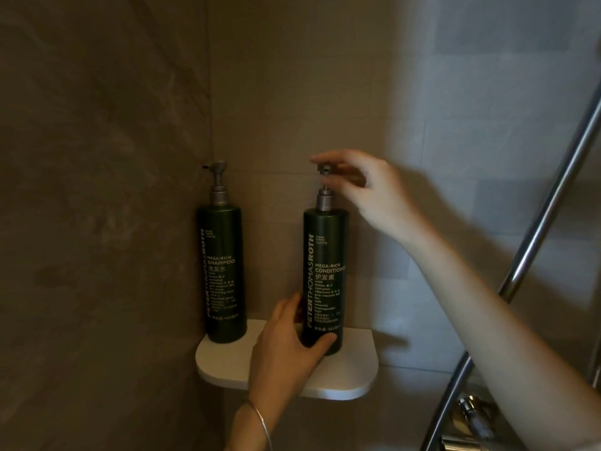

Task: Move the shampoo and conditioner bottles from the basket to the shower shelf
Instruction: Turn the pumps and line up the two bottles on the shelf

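Two dark green pump bottles stand upright on a white corner shelf [357, 362]. The shampoo bottle [222, 271] is on the left against the corner, untouched. The conditioner bottle [325, 278] stands to the right, near the shelf's middle. My left hand [286, 349] wraps around the conditioner's base, thumb across the front. My right hand [364, 187] pinches the conditioner's silver pump head from above. The basket is out of view.
Brown tiled walls meet in the corner behind the shelf. A chrome shower hose or rail [546, 216] runs diagonally at the right, with a chrome tap fitting [471, 415] below it. A thin bangle sits on my left wrist.
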Motion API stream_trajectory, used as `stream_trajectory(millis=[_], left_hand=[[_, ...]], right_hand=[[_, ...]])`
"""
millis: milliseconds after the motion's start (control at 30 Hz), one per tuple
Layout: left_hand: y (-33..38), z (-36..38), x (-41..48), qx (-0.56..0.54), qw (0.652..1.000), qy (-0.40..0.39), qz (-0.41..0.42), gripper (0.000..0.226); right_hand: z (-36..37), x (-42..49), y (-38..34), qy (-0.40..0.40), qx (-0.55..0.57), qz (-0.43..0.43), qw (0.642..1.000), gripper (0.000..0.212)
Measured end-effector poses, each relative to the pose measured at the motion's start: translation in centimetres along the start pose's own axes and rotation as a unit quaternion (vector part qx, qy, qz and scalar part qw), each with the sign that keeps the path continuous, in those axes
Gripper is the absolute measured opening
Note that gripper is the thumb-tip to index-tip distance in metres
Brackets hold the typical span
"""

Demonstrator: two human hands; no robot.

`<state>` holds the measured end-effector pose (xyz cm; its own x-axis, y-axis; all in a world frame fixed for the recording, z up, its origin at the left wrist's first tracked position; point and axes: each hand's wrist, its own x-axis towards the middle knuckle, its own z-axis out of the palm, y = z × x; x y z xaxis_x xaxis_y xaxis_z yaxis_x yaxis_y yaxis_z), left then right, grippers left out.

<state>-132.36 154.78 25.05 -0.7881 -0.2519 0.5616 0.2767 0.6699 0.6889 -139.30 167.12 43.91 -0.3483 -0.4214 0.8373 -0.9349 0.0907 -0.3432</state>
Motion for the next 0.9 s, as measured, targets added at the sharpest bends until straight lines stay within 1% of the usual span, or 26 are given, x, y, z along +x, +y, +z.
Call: stream_trajectory(millis=[67, 167, 300, 400, 500, 533, 600, 700, 800, 867, 900], left_hand=[[-0.2, 0.0, 0.0, -0.01, 1.0, 0.001, 0.0, 0.073], [-0.2, -0.1, 0.2, -0.025, 1.0, 0.0, -0.005, 0.074], [-0.3, -0.1, 0.3, -0.03, 1.0, 0.004, -0.002, 0.075], [-0.3, -0.1, 0.2, -0.032, 0.999, 0.005, 0.008, 0.074], [-0.3, -0.1, 0.2, -0.031, 0.999, 0.014, 0.01, 0.074], [-0.4, -0.1, 0.2, -0.032, 0.999, 0.018, 0.01, 0.073], [-0.3, -0.1, 0.1, -0.037, 0.999, 0.021, 0.008, 0.072], [-0.3, -0.3, -0.2, -0.036, 0.999, 0.031, 0.019, 0.069], [-1.0, -1.2, -1.1, -0.004, 0.997, 0.065, 0.041, 0.059], [-1.9, -2.2, -2.1, 0.05, 0.992, 0.101, 0.048, 0.048], [-2.5, -2.8, -2.5, 0.077, 0.988, 0.123, 0.05, 0.044]], right_hand=[[0.3, 0.3, 0.2, -0.006, 0.022, 0.007, 1.0, 0.026], [0.6, 0.2, 0.3, 0.011, 0.051, 0.004, 0.999, 0.028], [0.8, 0.1, 0.4, 0.03, 0.052, 0.01, 0.998, 0.026], [0.9, 0.2, 0.3, 0.03, 0.041, 0.009, 0.999, 0.026], [0.9, -0.4, 0.1, 0.034, 0.033, 0.012, 0.999, 0.022], [0.9, -0.8, 0.1, 0.038, 0.022, 0.015, 0.999, 0.026], [1.1, -2.6, 0.1, 0.048, 0.022, 0.038, 0.998, 0.041], [1.6, -6.4, 0.8, 0.042, 0.064, 0.109, 0.991, 0.056], [2.2, -9.7, 2.0, -0.023, 0.068, 0.169, 0.983, 0.057], [2.9, -11.2, 2.6, -0.062, 0.069, 0.203, 0.975, 0.055], [3.3, -11.7, 2.7, -0.068, 0.075, 0.216, 0.971, 0.056]])
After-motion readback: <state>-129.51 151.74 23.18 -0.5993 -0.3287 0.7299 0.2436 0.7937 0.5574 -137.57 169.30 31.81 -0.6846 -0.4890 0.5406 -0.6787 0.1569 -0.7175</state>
